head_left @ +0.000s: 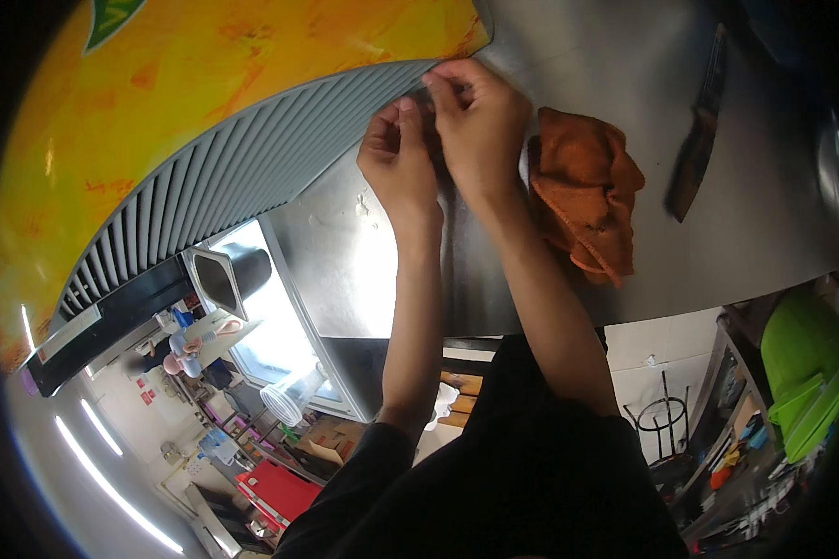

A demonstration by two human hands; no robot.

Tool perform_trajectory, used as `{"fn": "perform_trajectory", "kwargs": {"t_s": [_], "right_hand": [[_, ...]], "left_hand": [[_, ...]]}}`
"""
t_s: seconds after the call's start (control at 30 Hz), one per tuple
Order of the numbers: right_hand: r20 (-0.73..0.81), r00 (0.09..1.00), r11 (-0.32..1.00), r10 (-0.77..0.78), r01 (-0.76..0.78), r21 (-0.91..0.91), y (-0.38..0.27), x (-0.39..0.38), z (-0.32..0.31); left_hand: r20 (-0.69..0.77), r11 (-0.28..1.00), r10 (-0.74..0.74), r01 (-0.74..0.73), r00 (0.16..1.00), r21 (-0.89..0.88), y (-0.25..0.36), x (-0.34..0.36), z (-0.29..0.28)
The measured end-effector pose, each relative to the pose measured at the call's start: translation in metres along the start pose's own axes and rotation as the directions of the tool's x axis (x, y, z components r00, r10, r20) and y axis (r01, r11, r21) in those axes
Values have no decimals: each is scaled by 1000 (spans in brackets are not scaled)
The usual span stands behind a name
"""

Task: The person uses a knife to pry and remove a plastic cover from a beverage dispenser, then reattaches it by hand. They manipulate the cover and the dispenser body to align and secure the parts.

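Side by side, my left hand (399, 172) and my right hand (483, 126) are raised over a steel worktop (680, 256), close to the end of a grey slatted vent grille (224, 168). Fingers and thumb are curled together on each hand in a pinch. Whatever lies between the fingertips is too small or hidden to name. A crumpled orange cloth (587, 186) rests on the worktop just right of my right forearm. Farther right lies a knife (699, 140) with a dark, stained blade, apart from both hands.
Above the grille is a yellow-orange printed panel (205, 56). At the lower left, a metal container (252, 270) and a clear plastic tub (289, 399) stand by a brightly lit surface. Green plastic (806, 373) sits on a cluttered rack at right. A person (182, 359) is far left.
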State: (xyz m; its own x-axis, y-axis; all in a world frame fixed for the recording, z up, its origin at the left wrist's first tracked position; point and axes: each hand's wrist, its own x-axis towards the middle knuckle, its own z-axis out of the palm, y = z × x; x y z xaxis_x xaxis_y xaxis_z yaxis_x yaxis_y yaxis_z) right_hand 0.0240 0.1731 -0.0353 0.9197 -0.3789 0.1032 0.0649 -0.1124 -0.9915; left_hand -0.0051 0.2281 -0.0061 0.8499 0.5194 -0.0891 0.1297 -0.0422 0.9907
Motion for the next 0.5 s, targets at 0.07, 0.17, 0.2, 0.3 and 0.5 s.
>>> {"fn": "perform_trajectory", "kwargs": {"t_s": [0.07,0.17,0.2,0.3,0.5], "right_hand": [[5,996,996,-84,84,-1,-2,0,0],[-11,1000,1000,-7,7,17,-3,1,-6],[-32,999,1000,0,0,-1,-3,1,-11],[-45,998,999,54,-54,-5,-7,3,-30],[106,963,947,-248,264,-184,-14,42,-35]], "left_hand": [[-6,996,-89,90,996,17,2,6,0],[1,992,-119,119,993,49,3,8,-5],[-16,995,-91,92,996,48,3,6,-10],[-132,991,113,-101,985,92,-4,-9,-39],[-469,784,466,-104,750,612,-31,21,-143]]}}
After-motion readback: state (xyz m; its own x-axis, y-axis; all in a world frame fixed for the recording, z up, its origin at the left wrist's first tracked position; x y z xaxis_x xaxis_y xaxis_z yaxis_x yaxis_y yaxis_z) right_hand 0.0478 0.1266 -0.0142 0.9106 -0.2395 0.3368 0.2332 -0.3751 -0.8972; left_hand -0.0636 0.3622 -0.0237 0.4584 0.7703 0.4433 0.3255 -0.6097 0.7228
